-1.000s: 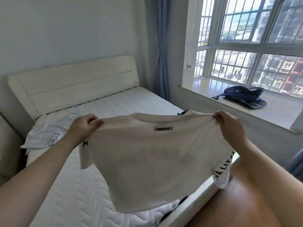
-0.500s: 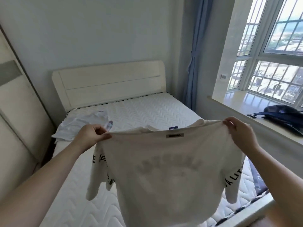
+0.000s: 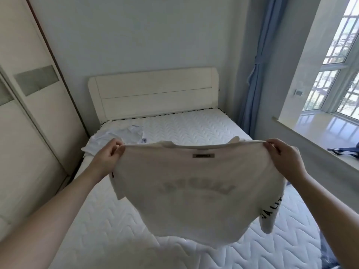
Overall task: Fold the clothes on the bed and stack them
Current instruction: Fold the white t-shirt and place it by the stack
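Note:
A cream T-shirt hangs spread in the air above the white quilted mattress, its back towards me with a small brown label under the collar. My left hand pinches the shirt's left shoulder. My right hand pinches its right shoulder. Black lettering shows on the sleeve hanging at the right. A crumpled white garment lies at the far left corner of the bed, near the headboard.
A cream headboard stands against the back wall. Wardrobe doors run along the left side. At the right are a blue curtain, a window sill and a dark bag on it.
The view has turned left, so the bed now lies straight ahead and the window is at the right edge. Both hands kept their hold on the shirt, which now hangs over the mattress's middle.

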Available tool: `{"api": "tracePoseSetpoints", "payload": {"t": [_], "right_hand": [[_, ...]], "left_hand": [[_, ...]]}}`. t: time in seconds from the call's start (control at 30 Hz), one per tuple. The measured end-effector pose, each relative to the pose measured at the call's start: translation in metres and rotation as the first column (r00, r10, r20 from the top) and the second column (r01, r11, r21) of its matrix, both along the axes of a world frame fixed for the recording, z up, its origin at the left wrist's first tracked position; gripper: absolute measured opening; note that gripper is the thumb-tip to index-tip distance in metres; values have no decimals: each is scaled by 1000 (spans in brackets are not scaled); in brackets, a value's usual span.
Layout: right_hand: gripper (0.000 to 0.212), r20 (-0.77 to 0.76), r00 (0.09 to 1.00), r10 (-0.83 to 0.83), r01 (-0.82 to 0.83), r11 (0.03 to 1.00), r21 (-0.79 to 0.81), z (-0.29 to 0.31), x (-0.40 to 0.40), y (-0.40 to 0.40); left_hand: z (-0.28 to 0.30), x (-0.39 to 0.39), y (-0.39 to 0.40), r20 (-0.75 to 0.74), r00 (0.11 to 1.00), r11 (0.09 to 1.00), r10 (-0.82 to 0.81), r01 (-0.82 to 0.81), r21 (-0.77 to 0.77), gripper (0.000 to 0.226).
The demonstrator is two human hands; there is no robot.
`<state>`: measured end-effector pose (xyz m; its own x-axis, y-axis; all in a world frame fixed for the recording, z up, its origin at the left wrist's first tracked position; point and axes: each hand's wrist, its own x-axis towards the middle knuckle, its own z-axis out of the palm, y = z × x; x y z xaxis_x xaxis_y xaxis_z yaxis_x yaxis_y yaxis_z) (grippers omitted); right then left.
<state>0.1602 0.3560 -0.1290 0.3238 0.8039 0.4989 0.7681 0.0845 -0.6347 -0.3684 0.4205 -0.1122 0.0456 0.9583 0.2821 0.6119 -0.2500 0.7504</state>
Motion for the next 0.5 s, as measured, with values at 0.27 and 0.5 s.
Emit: {"api": "tracePoseSetpoints", "payload": {"t": [0.27, 0.5], "right_hand": [[17, -21, 993, 117, -117, 993, 27, 0, 45, 26], [16, -22, 985, 169, -168, 985, 46, 5, 54, 39]], "left_hand": [[1, 52, -19, -10, 980, 971, 197, -193, 138, 17], [11, 57, -34, -61, 963, 953, 262, -248, 172, 16]]}}
